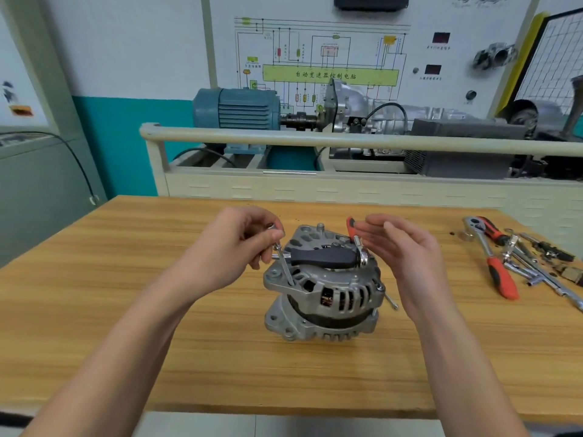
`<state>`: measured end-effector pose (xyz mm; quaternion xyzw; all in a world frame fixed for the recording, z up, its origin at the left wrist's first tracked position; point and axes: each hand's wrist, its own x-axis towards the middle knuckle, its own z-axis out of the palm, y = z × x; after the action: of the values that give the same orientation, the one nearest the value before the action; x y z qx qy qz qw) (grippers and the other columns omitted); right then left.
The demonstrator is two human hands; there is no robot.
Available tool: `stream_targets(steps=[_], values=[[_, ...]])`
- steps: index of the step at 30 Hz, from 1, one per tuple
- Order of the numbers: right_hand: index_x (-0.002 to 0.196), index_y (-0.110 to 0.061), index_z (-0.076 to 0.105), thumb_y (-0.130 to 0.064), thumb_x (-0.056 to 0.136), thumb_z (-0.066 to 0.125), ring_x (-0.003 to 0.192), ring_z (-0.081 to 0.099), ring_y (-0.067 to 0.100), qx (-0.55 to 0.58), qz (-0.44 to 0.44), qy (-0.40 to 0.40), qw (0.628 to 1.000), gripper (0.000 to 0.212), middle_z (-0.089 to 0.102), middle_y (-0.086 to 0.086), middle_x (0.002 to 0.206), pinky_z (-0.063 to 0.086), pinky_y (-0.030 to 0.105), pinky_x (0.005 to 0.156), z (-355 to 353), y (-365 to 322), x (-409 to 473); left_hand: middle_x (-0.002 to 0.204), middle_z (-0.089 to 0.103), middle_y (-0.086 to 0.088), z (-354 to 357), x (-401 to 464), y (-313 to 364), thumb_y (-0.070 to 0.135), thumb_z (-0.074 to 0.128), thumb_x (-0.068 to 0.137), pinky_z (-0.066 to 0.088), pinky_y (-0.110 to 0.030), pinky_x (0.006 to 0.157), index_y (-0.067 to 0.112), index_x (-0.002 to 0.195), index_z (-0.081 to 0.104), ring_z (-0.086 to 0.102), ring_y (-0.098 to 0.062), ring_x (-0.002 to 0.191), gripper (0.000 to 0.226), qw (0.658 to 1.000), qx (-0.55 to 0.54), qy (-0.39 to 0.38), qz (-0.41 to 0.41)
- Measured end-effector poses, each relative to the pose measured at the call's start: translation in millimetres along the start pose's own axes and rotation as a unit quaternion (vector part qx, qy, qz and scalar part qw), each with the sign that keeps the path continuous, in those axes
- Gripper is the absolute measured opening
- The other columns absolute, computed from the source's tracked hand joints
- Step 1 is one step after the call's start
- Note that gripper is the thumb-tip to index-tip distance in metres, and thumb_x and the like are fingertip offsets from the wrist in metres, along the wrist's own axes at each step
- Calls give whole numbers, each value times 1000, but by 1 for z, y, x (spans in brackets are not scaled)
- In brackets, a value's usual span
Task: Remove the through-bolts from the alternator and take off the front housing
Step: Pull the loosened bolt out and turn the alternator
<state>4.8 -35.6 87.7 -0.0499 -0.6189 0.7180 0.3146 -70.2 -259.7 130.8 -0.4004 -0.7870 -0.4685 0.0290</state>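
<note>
I am seeing the alternator [321, 288] standing on the wooden workbench [220, 357], near its middle. A through-bolt [284, 263] is sticking up tilted from its housing, and my left hand [230, 247] is pinching the bolt's head. My right hand [407, 250] is hovering just beside the alternator, fingers relaxed, holding nothing. A small ratchet [358, 244] is lying across the alternator's top. Ratchet wrenches [492, 253] are lying well apart to the right.

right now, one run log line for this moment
left hand pinches through-bolt, partly out of alternator | right hand open | ratchet on top
</note>
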Motion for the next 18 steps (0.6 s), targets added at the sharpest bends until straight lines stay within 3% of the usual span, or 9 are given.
stream_targets(steps=[4,8,14,18], values=[[95,-12,71,-3,94,51,97,69,18,-48,-39,-2,998,22,75,3,93,53,25,85,6,-4,-4,64,65,0,9,3,-5,15,61,91,50,-28,61,17,102,70,58,-13,58,14,997,52,-50,16],[87,-21,73,-4,91,58,92,67,5,-131,-89,-63,985,24,74,-8,90,51,14,76,19,-9,-12,69,61,10,21,3,-13,17,61,92,41,-14,60,25,116,68,52,2,61,26,993,81,-85,-1],[83,-26,74,-4,90,60,93,66,5,-201,-91,-97,970,27,74,-11,89,52,27,85,31,-7,-15,84,55,11,27,1,-16,19,59,94,39,-19,69,26,115,68,50,-1,73,24,986,126,-105,8],[83,-30,73,-2,87,64,93,65,-1,-228,-108,-104,962,29,73,-17,89,50,23,88,30,-7,-17,95,57,5,26,0,-17,20,64,89,42,-16,72,25,112,70,53,-3,79,23,989,113,-91,19]])
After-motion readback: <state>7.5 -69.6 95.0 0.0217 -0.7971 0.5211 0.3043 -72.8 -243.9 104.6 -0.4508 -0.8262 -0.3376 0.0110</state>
